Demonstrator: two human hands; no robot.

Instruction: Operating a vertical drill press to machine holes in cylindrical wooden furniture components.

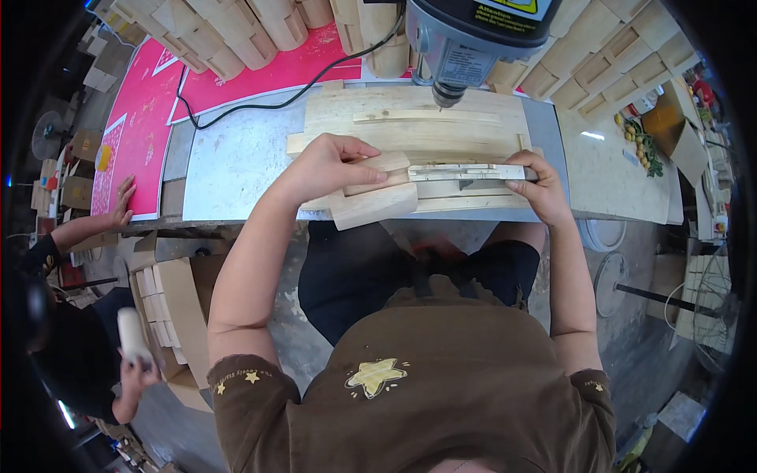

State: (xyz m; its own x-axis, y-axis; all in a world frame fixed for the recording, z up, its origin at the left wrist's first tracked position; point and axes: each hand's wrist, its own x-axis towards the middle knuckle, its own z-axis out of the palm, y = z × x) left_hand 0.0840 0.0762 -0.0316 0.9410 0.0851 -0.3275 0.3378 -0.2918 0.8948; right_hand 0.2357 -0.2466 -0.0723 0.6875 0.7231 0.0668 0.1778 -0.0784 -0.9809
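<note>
Near the middle of the bench (236, 162), seen in the head view, a pale wooden block (374, 208) lies on its side at the near edge of a flat wooden jig (418, 122), with the person's left hand (330, 167) closed over its far left part, thumb and fingers pinching the wood. The right hand (538, 188) grips the right end of a narrow bar (465, 173), straight and rigid-looking, with a worn, whitish upper face; its left end meets the block, though whether it enters the groove there cannot be told. The block has a rounded outer side, a long channel and a smooth, matt, fine-grained surface. It should be light to medium in weight, stiff and dry, not slippery; its thin rims would probably chip first if knocked, so the thick rounded sides look the safest hold. Low wooden strips rise from the jig, straight-edged and rougher than the block. Above its far side hangs a grey drill head (477, 47) with a dark metal chuck (448, 94). Beyond, stacked wooden pieces (236, 35), rounded and notched, stand on glossy pink sheeting (146, 134).
</note>
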